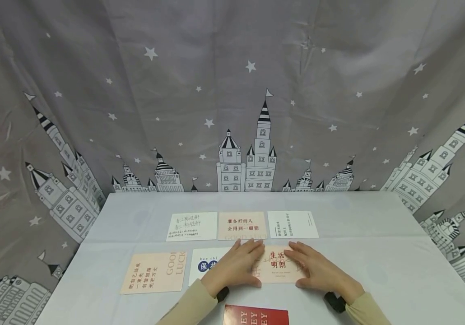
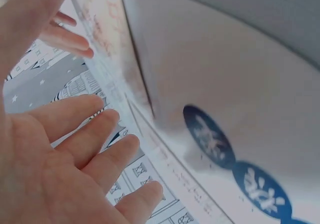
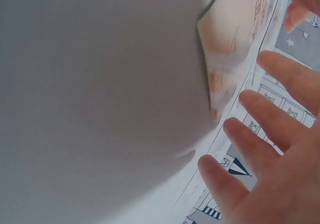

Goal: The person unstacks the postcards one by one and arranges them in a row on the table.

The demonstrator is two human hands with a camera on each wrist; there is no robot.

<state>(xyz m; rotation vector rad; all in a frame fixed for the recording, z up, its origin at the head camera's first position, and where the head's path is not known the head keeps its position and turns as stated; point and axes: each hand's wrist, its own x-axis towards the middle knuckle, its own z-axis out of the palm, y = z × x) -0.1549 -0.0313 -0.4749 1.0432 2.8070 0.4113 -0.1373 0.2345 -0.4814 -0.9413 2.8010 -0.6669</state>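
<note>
A pale pink card with red characters lies flat on the white table, between two hands. My left hand is over its left side, fingers extended, and partly covers a white card with blue circles. My right hand is at the card's right edge, fingers spread. Both wrist views show the left fingers and right fingers fairly straight, with nothing gripped. Whether fingertips touch the pink card cannot be told.
Behind the hands lie a handwritten white card, a pink card with red text and a white card with dark text. A pink GOOD LUCK card lies left. A red card lies in front. A grey castle-print curtain hangs behind.
</note>
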